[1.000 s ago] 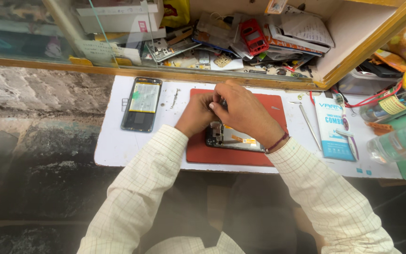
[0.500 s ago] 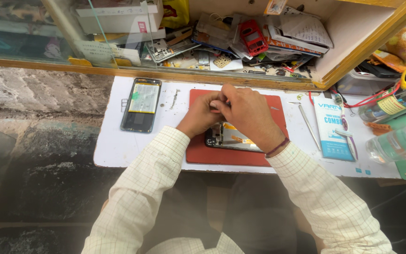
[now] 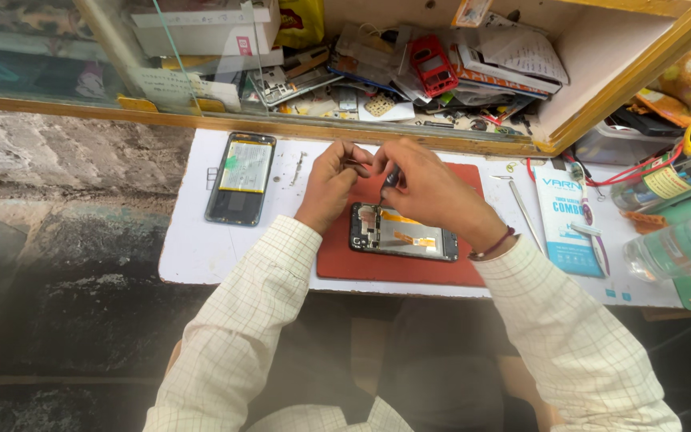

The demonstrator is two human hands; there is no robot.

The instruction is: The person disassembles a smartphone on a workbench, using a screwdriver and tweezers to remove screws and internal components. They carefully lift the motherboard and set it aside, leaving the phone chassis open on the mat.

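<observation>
Since a second ago both hands are lifting off the opened phone and meeting above its top end, so the phone, earlier half hidden under them, is now lying mostly uncovered. The white work board (image 3: 201, 256) is carrying everything, and the red mat (image 3: 345, 256) is lying on its middle. On the mat the opened phone (image 3: 401, 233) is resting flat on its long side, its circuit parts and orange ribbon showing. A second phone body (image 3: 241, 177), back off and battery showing, is lying on the board well left of the mat. The right hand (image 3: 429, 190) is hovering over the mat's upper edge, fingers curled in a closed pinch round a small dark tool (image 3: 390, 178). The left hand (image 3: 331, 182) is just beside it, fingertips drawn together on a thin tool or part too small to make out, its tip reaching toward the right hand. A blue-and-white packet (image 3: 563, 218) is lying right of the mat.
</observation>
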